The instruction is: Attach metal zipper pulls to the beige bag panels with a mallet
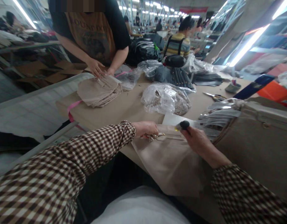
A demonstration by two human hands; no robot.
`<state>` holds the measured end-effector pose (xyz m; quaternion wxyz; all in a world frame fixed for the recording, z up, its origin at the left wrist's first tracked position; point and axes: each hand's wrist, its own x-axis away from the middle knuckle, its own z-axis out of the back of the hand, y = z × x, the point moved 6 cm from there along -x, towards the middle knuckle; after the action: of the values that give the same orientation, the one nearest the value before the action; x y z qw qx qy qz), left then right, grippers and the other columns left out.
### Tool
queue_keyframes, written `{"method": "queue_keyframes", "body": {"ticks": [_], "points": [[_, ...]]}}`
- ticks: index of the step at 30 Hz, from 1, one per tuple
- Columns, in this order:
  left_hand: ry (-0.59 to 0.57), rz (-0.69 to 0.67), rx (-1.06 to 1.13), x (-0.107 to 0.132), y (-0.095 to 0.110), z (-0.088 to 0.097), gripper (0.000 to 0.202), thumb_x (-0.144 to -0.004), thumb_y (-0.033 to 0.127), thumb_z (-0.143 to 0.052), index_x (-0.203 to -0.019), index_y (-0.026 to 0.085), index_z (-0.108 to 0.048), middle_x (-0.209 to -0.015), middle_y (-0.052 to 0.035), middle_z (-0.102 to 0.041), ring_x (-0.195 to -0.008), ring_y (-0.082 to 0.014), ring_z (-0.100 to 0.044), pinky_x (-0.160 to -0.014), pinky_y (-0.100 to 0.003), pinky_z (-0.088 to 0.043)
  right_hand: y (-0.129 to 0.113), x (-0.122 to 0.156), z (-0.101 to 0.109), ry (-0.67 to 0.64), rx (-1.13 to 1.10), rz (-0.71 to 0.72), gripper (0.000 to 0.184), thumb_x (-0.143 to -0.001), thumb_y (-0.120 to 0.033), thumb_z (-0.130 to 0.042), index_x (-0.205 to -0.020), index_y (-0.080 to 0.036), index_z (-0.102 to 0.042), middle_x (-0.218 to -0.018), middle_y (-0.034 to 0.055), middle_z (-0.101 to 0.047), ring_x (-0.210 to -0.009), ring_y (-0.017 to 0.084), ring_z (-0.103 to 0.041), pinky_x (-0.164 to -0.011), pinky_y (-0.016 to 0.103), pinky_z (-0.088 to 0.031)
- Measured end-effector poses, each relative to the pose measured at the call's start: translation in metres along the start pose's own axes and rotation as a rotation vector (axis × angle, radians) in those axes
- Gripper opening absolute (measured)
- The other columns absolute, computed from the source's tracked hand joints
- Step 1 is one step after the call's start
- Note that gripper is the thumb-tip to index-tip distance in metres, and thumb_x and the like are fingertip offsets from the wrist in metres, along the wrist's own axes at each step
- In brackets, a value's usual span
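Note:
A beige fabric piece (169, 161) lies over the table's front edge and hangs down towards me. My left hand (147, 128) is closed at its upper left part, by a small red-and-white bundle (150, 137) with gold-coloured metal beside it; what the fingers grip is partly hidden. In my right hand (200, 141) is a small tool with a rounded black end (184, 125) and a clear yellowish part, held above the fabric's right side. Under the fabric's far edge shows a pale flat sheet (171, 119).
Stacked beige pieces with pale strips (222, 116) stand at right, near scissors (215, 96) and a small cup (233, 87). A plastic-wrapped bundle (165, 99) lies ahead. Across the table (125, 109), a co-worker's hands (99, 69) touch a beige fabric stack (99, 91).

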<state>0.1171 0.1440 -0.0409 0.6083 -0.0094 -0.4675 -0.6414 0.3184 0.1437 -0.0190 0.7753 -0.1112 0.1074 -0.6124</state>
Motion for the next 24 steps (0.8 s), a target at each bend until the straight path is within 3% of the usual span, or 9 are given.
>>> {"method": "queue_keyframes", "body": {"ticks": [4, 10, 14, 18, 22, 24], "points": [[0.043, 0.1, 0.11, 0.004, -0.021, 0.016, 0.017, -0.074, 0.025, -0.059, -0.061, 0.017, -0.053, -0.047, 0.0024, -0.044, -0.036, -0.009, -0.039, -0.039, -0.021, -0.03, 0.012, 0.004, 0.017, 0.056, -0.117, -0.073, 0.029, -0.082, -0.04, -0.048, -0.086, -0.017, -0.066, -0.066, 0.0052, -0.061, -0.065, 0.019, -0.057, -0.058, 0.026, -0.035], [0.03, 0.098, 0.234, 0.002, -0.042, 0.02, 0.012, -0.074, 0.023, -0.059, -0.066, 0.016, -0.055, -0.053, 0.0027, -0.046, -0.037, -0.0068, -0.038, -0.036, -0.019, -0.026, 0.001, 0.004, -0.014, -0.021, -0.239, -0.028, 0.023, -0.077, -0.038, -0.052, -0.075, -0.017, -0.062, -0.061, 0.0016, -0.056, -0.059, 0.016, -0.052, -0.055, 0.025, -0.033], [-0.028, 0.056, 0.303, -0.001, -0.049, 0.02, 0.009, -0.073, 0.023, -0.058, -0.068, 0.017, -0.055, -0.053, 0.003, -0.047, -0.036, -0.0078, -0.04, -0.036, -0.02, -0.027, -0.01, 0.0, -0.036, -0.12, -0.125, -0.098, 0.02, -0.078, -0.033, -0.054, -0.07, -0.016, -0.062, -0.064, 0.0056, -0.06, -0.062, 0.018, -0.056, -0.056, 0.026, -0.034], [-0.023, 0.066, 0.366, 0.007, -0.056, 0.028, 0.007, -0.072, 0.023, -0.058, -0.071, 0.017, -0.056, -0.052, 0.0035, -0.046, -0.037, -0.0087, -0.041, -0.035, -0.02, -0.03, -0.006, -0.008, -0.039, -0.139, -0.032, -0.083, 0.027, -0.082, -0.036, -0.05, -0.075, -0.015, -0.066, -0.071, 0.011, -0.066, -0.069, 0.022, -0.061, -0.057, 0.028, -0.035], [-0.016, 0.042, 0.56, 0.023, -0.058, 0.035, 0.012, -0.071, 0.025, -0.063, -0.077, 0.017, -0.057, -0.057, 0.0043, -0.047, -0.041, -0.0068, -0.042, -0.036, -0.018, -0.032, 0.02, -0.016, -0.032, -0.074, -0.04, -0.165, 0.029, -0.081, -0.041, -0.053, -0.075, -0.016, -0.066, -0.067, 0.01, -0.065, -0.067, 0.023, -0.061, -0.057, 0.028, -0.037], [-0.01, 0.027, 0.642, 0.029, -0.059, 0.037, 0.017, -0.069, 0.028, -0.065, -0.079, 0.017, -0.057, -0.059, 0.0044, -0.048, -0.042, -0.0064, -0.042, -0.036, -0.017, -0.033, 0.02, -0.018, -0.033, -0.041, -0.094, -0.139, 0.029, -0.079, -0.042, -0.056, -0.077, -0.016, -0.066, -0.068, 0.0093, -0.066, -0.066, 0.022, -0.061, -0.056, 0.027, -0.038]]}}
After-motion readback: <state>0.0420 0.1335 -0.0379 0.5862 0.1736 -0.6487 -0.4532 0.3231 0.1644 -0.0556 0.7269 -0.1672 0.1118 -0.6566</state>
